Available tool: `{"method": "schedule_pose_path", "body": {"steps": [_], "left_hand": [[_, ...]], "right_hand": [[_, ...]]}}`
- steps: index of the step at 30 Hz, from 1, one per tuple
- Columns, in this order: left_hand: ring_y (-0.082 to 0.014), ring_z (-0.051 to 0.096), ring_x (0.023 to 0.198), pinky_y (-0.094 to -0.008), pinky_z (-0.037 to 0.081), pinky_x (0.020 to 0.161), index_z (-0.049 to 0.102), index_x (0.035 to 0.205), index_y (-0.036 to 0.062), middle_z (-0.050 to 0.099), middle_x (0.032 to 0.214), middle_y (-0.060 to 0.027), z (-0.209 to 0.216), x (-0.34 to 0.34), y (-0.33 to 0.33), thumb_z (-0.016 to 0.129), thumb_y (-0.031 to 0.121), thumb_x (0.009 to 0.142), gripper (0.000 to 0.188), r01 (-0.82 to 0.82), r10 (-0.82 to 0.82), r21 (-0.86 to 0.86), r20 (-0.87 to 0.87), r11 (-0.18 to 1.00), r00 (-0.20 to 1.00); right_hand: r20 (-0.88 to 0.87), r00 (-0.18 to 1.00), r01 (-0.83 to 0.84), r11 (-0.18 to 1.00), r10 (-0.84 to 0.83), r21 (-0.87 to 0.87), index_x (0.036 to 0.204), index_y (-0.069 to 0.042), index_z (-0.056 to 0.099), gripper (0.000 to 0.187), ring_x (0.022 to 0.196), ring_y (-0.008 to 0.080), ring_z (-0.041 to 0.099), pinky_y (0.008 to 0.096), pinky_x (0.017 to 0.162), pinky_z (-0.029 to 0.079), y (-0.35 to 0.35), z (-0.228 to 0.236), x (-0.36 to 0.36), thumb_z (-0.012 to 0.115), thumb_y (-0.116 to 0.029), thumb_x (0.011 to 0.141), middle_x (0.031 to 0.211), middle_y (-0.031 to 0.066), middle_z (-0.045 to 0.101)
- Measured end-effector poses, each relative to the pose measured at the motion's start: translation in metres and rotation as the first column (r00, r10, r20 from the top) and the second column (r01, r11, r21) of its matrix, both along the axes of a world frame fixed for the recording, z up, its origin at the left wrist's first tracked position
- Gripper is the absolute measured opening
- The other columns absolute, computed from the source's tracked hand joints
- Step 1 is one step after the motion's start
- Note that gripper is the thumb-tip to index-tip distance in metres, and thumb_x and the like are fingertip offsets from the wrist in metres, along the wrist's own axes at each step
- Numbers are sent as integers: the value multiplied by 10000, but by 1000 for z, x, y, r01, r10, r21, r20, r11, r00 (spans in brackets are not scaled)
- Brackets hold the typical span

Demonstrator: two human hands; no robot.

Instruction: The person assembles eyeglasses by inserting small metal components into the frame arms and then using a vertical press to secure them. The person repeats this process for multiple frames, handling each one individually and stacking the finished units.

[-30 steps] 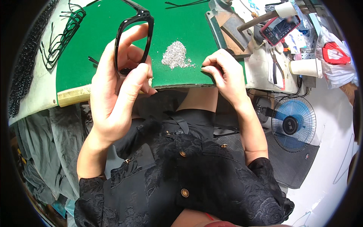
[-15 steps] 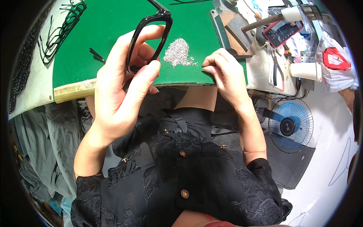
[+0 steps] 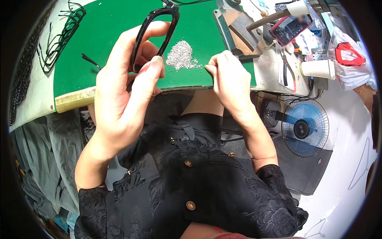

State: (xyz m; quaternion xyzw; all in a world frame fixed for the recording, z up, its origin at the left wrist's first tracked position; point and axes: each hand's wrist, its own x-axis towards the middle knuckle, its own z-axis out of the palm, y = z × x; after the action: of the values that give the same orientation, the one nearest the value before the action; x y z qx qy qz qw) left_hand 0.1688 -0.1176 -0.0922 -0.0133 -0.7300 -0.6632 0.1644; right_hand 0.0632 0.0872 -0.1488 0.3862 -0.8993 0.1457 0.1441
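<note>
A black eyeglass frame (image 3: 173,26) is raised above the near part of the green mat. My left hand (image 3: 119,99) grips it, the thumb and fingers around one rim; part of the frame is hidden behind them. To its right, a heap of tiny silvery metal pieces (image 3: 181,55), too small to make out singly, lies on the mat. Beside the heap's right side, my right hand (image 3: 232,83) rests at the mat's near edge. Its thumb and forefinger are pinched together. Whatever may be between those fingertips is too small to see.
Several black eyeglass frames (image 3: 59,44) lie at the far left, and a loose black temple arm (image 3: 91,61) sits by my left hand. A metal bench fixture (image 3: 238,32), pliers (image 3: 287,65), a phone (image 3: 292,30) and a white cup (image 3: 318,69) occupy the right. A fan (image 3: 304,127) stands below.
The whole view has shifted slightly. My right hand's fingers have curled closer together beside the heap, while my left hand keeps its hold on the eyeglass frame.
</note>
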Motion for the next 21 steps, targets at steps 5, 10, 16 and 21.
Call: {"method": "schedule_pose_path", "body": {"steps": [5, 10, 16, 21], "left_hand": [[-73, 485, 691, -175, 473, 616, 334, 1407, -15, 501, 912, -69, 10, -2, -1, 437, 48, 965, 459, 70, -70, -3, -26, 998, 997], [-107, 514, 688, -216, 523, 534, 245, 1425, -11, 478, 935, -88, 51, -1, 21, 453, 7, 949, 520, 364, -459, 346, 251, 865, 852], [-96, 490, 680, -198, 486, 507, 256, 1408, -28, 412, 980, -59, 53, -6, 41, 428, 20, 963, 479, 462, -680, 610, 180, 644, 711], [-91, 494, 685, -206, 493, 518, 260, 1404, -16, 454, 964, -61, 45, -9, 45, 437, 37, 958, 482, 510, -663, 478, 231, 715, 712]], "right_hand": [[115, 988, -91, 993, 99, -70, 845, -52, 542, 130, 732, 227, 571, 311, 637, 471, 15, 0, -11, 657, -110, 827, 784, 78, 533], [448, 747, -79, 734, 491, -674, 832, -9, 509, 89, 719, 139, 519, 256, 676, 438, 23, 39, -28, 561, -38, 898, 799, 47, 492], [91, 791, -343, 561, 605, -754, 864, 0, 513, 152, 685, 166, 540, 264, 636, 449, 13, 83, -21, 602, -111, 918, 750, 90, 547], [120, 825, -280, 583, 553, -762, 884, 6, 518, 118, 659, 165, 558, 253, 604, 460, 17, 77, -16, 619, -53, 898, 739, 93, 569]]}}
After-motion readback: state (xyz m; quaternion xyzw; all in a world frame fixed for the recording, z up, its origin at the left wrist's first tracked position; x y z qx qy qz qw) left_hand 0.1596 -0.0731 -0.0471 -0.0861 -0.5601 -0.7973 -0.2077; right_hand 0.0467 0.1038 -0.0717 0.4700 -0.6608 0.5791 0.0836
